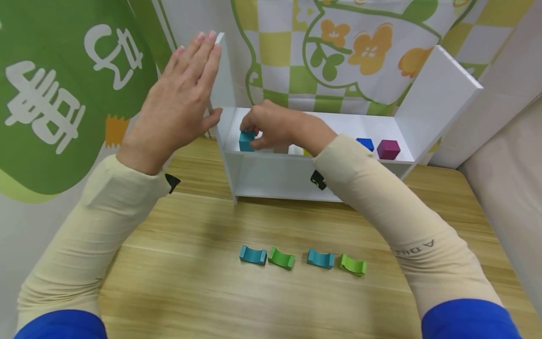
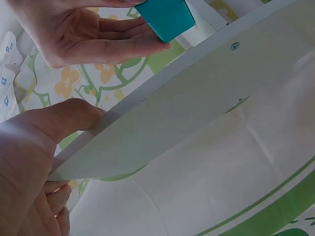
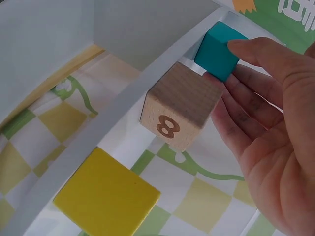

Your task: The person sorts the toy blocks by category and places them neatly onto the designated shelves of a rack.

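Observation:
My right hand pinches a teal cube between thumb and fingers at the left end of a white shelf's upper board. The right wrist view shows the thumb on the teal cube, close beside a wooden cube marked with an 8. With fingers straight and together, my left hand rests against the front edge of the shelf's left side panel. Its thumb lies at that panel's edge in the left wrist view.
A yellow cube, a blue cube and a purple cube also sit on the upper board. Teal curved blocks and green curved blocks lie in a row on the wooden table. A patterned cloth hangs behind.

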Available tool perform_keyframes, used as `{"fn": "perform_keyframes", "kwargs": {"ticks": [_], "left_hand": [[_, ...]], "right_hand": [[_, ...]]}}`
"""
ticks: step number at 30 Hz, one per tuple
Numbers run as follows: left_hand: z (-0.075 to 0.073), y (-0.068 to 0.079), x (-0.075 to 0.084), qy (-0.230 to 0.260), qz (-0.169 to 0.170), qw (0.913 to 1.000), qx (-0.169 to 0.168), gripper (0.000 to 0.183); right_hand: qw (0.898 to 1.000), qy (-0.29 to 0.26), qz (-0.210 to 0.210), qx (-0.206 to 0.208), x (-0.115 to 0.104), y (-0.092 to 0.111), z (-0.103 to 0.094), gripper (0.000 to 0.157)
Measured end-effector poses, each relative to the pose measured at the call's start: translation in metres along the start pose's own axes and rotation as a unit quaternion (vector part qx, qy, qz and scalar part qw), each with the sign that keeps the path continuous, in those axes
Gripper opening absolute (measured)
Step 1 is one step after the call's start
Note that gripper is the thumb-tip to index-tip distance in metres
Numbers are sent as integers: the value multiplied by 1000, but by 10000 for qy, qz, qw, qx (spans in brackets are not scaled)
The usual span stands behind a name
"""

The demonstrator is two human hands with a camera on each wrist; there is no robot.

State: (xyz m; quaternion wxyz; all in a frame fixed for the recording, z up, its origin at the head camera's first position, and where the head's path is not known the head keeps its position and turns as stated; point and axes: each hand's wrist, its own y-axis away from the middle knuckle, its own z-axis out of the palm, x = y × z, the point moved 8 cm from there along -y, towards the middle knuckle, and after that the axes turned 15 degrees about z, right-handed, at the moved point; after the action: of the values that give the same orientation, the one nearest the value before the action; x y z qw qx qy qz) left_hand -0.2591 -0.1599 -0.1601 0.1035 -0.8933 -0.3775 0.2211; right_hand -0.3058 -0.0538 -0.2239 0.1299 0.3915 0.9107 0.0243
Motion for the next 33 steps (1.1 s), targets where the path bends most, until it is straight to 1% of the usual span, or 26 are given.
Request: {"fn": "perform_keyframes", "kwargs": {"ticks": [3, 5, 8, 11, 15, 19, 21, 24, 27, 30, 33], "left_hand": [[0, -1, 1, 17, 11, 10000, 23, 101], [0, -1, 2, 28, 6, 10000, 16, 101], [0, -1, 2, 14, -5, 10000, -33, 101], [0, -1, 2, -17, -9, 10000, -77, 101], [0, -2, 3, -49, -1, 9999, -91, 101], [0, -3, 3, -32, -4, 10000, -94, 101], [0, -4, 2, -22, -4, 9999, -111, 102], [0, -3, 1, -8, -27, 9999, -148, 102], [0, -2, 0, 29, -65, 9998, -185, 102], [1, -1, -1, 70, -88, 9997, -199, 101], [1, -2, 0, 80, -85, 9998, -185, 101]], "right_hand": [[10000, 48, 34, -53, 0, 0, 1, 16], [9999, 92, 88, -101, 0, 1, 1, 19], [9996, 232, 157, -76, 0, 3, -1, 29], [9994, 319, 160, 44, 0, 9, -7, 41], [9994, 308, 96, 143, -3, 22, -16, 47], [9993, 337, 74, 114, -5, 41, -21, 47], [9995, 293, -12, 126, -7, 52, -21, 46], [9993, 179, -259, 202, -11, 67, -16, 43], [9987, 191, -421, 198, -10, 81, -4, 43], [9990, 277, -332, 91, -4, 95, 12, 46], [9995, 319, -53, -57, 10, 109, 30, 49]]}}
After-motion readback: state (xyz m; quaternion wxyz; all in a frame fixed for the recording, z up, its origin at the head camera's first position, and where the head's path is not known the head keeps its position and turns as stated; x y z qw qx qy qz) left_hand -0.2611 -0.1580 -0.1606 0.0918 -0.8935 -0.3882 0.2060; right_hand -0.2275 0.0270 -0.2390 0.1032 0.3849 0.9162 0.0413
